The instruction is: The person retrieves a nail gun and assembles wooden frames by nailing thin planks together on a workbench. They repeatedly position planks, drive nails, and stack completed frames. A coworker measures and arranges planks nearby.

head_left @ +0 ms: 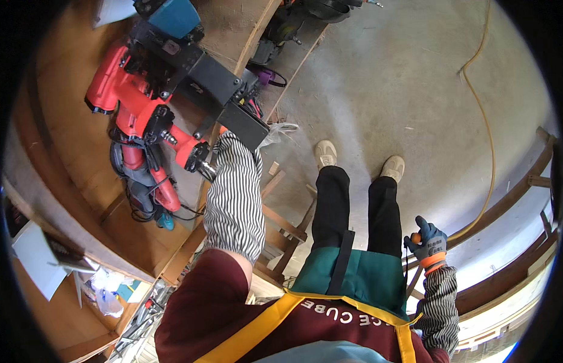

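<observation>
My left arm, in a black-and-white striped sleeve, reaches up to the wooden shelf. Only a sliver of the orange cuff (222, 129) of my left hand's glove shows; its fingers are hidden behind a black boxy part (244, 126) of a dark power tool. Red power tools (136, 103) with metal chucks lie right beside this sleeve. Down at my right side, my right hand (434, 240) wears a grey-blue glove with an orange cuff. It is closed around a thing with a round orange end (416, 238); the rest of that thing is hidden in the palm.
A yellow hose (488, 130) runs along the concrete floor on the right, near a curved-looking wooden frame (523, 187). Dark tools and a purple item (266, 76) sit beyond the shelf edge. A clear plastic bag (281, 132) and wooden slats (284, 224) are near my left arm.
</observation>
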Demonstrator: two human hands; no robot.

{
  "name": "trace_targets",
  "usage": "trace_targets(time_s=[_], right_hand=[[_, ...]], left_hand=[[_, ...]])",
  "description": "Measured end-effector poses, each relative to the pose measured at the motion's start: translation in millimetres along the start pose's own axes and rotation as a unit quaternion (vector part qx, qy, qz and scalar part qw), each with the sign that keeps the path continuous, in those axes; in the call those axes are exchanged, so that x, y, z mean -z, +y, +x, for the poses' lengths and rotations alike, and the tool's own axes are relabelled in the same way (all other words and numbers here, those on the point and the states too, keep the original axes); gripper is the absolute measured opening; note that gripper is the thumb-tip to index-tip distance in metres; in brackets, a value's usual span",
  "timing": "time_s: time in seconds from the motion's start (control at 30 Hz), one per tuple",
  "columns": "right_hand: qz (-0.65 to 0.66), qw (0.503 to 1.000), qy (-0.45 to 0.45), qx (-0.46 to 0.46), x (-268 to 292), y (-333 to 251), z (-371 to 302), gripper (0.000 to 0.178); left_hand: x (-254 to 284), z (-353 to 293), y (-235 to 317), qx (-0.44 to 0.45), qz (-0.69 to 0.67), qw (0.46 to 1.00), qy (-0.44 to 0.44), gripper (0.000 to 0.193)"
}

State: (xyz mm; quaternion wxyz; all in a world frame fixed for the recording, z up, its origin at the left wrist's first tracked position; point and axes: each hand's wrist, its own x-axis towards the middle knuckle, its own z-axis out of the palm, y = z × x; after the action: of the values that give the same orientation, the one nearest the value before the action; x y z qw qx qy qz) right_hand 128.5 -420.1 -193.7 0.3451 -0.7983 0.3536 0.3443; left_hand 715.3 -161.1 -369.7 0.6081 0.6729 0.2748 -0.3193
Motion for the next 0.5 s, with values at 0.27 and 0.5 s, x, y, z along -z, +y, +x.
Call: trace_targets(time_s=[0.27,0.5], right_hand=[[0.019,0.990,0.097,0.100,-17,19,-1,0.072],[0.015,0.987,0.112,0.111,-7,4,5,0.073]], left_hand=[[4,18,-20,-0.019,-0.021,0.999,0.041,0.020],[-13,1,-31,-0.014,0.012,0.995,0.095,0.020]])
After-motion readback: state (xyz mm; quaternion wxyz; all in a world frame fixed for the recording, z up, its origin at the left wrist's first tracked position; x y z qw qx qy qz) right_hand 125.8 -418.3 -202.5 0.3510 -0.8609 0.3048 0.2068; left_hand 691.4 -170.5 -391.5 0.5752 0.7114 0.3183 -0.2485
